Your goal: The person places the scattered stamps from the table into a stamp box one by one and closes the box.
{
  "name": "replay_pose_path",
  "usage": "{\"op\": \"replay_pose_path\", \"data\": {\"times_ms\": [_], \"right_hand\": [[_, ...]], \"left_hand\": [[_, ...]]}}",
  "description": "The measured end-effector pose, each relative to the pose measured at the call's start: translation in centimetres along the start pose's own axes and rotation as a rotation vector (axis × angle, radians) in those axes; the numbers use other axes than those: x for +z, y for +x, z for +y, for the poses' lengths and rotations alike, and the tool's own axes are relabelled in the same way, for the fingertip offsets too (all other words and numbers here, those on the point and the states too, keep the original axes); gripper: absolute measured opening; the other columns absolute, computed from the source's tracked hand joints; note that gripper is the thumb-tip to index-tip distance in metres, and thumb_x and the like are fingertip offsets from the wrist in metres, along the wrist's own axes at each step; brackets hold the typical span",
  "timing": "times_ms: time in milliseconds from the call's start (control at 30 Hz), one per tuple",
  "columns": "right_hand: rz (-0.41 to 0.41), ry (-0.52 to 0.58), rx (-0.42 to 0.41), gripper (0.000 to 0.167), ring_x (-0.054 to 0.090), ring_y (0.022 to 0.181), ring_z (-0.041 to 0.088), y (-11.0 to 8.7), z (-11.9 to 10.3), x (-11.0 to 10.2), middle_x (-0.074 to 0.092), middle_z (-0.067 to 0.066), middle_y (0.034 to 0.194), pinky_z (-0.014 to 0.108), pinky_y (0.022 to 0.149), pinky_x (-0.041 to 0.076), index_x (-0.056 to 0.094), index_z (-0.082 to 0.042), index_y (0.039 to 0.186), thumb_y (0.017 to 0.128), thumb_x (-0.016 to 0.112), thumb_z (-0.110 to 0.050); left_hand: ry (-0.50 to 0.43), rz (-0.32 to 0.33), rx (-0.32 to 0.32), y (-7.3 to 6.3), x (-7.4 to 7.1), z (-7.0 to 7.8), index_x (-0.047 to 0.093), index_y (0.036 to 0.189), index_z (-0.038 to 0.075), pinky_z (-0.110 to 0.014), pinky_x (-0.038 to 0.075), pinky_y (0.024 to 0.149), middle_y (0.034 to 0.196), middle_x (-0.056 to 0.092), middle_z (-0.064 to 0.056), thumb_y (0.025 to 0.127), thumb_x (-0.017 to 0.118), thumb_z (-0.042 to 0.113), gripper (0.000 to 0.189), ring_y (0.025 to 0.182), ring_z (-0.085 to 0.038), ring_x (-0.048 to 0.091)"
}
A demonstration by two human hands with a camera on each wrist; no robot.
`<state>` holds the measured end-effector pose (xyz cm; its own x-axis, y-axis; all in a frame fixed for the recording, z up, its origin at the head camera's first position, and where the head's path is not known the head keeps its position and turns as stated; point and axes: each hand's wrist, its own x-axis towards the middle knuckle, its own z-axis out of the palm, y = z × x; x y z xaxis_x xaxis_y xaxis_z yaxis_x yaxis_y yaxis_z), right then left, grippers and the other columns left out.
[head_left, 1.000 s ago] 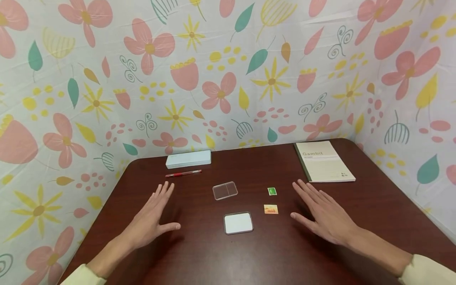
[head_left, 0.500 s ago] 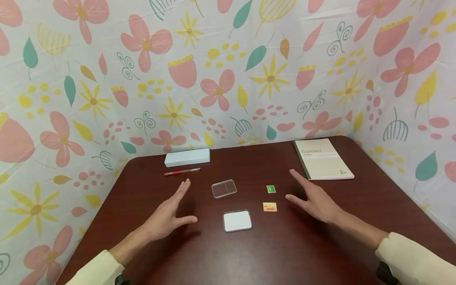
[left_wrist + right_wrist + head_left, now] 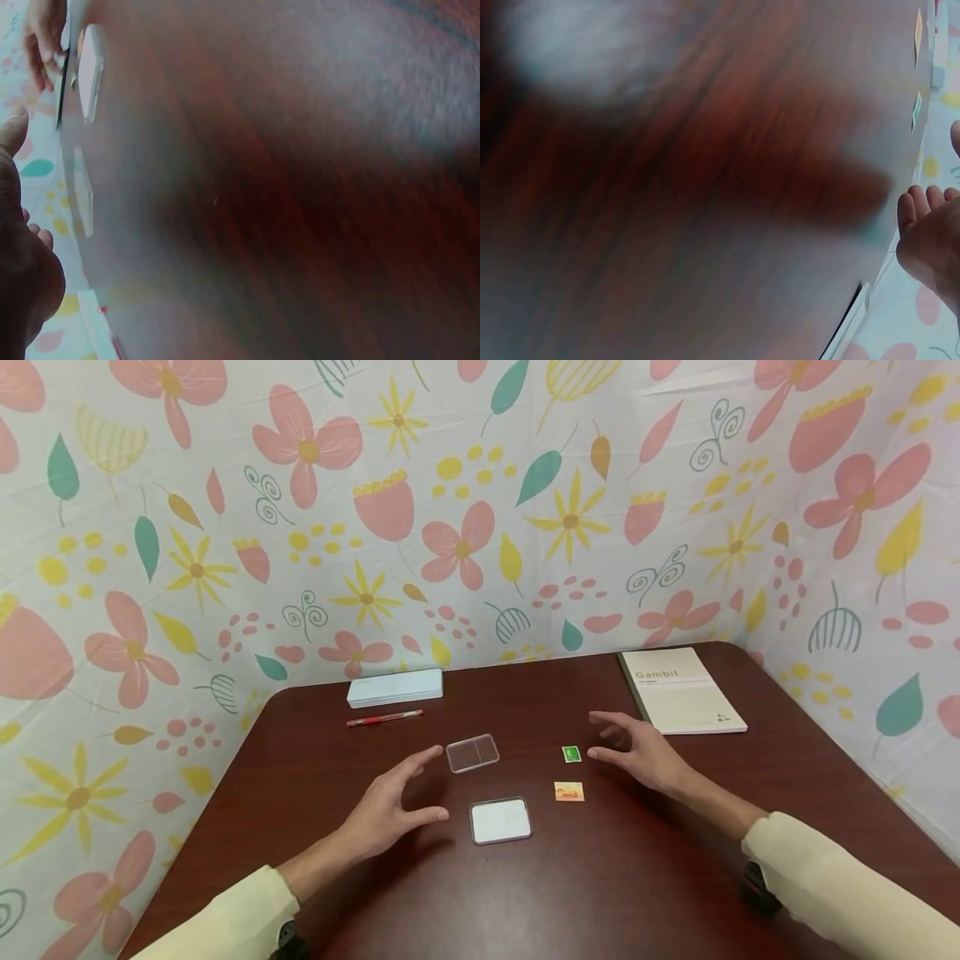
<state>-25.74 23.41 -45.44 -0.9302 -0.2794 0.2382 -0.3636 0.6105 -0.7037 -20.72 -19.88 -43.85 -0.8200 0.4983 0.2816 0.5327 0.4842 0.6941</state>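
My left hand (image 3: 384, 810) hovers over the table left of two flat clear plastic pieces, thumb and fingers apart, holding nothing. The farther piece is a see-through lid (image 3: 472, 753) with a line across it, near the fingertips. Nearer me lies a clear case (image 3: 501, 831) with a white insert. To the right, my right hand (image 3: 647, 758) has loosely bent fingers with nothing between them. Its thumb tip is just right of a small green stamp (image 3: 572, 753). An orange stamp (image 3: 568, 791) lies nearer me. In the right wrist view the hand (image 3: 934, 232) shows at the right edge.
A pale blue box (image 3: 395, 688) stands at the back left of the dark wooden table (image 3: 495, 910), with a red pen (image 3: 385, 718) before it. A "Gambit" notebook (image 3: 682, 693) lies at the back right, behind the right hand. A flowered cloth hangs behind the table.
Both hands have moved inward: the left toward the clear lid, the right toward the green stamp. The right fingers have bent from straight. The things on the table have stayed in place.
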Motion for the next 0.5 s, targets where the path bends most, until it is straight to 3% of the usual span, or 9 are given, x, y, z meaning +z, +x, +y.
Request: {"op": "replay_pose_path", "data": {"times_ms": [200,367,500], "right_hand": [[-0.001,0.001,-0.008,0.054,0.066,0.103,0.031,0.9,0.2,0.6,0.070,0.019,0.129,0.044,0.087,0.054,0.061,0.002,0.144,0.097,0.081,-0.013],[-0.010,0.011,-0.015,0.048,0.064,0.095,0.026,1.3,0.2,0.9,0.073,0.016,0.119,0.032,0.079,0.050,0.066,0.002,0.137,0.095,0.082,-0.013],[-0.032,0.005,-0.023,0.043,0.061,0.093,0.024,1.5,0.0,0.9,0.072,0.014,0.115,0.031,0.077,0.048,0.070,0.001,0.133,0.095,0.083,-0.012]], "left_hand": [[0.013,-0.048,-0.001,0.0,1.4,0.4,0.044,0.162,0.018,-0.055,0.045,0.113,0.162,0.049,-0.008,0.086,0.091,0.030,0.090,0.140,-0.037,0.055],[0.064,-0.058,0.010,0.0,2.5,0.4,0.050,0.158,0.015,-0.052,0.045,0.113,0.156,0.056,-0.002,0.087,0.091,0.029,0.084,0.142,-0.023,0.054],[0.120,-0.066,0.008,-0.1,3.3,0.5,0.056,0.153,0.012,-0.049,0.046,0.113,0.151,0.061,0.002,0.087,0.091,0.032,0.077,0.140,-0.016,0.055]]}}
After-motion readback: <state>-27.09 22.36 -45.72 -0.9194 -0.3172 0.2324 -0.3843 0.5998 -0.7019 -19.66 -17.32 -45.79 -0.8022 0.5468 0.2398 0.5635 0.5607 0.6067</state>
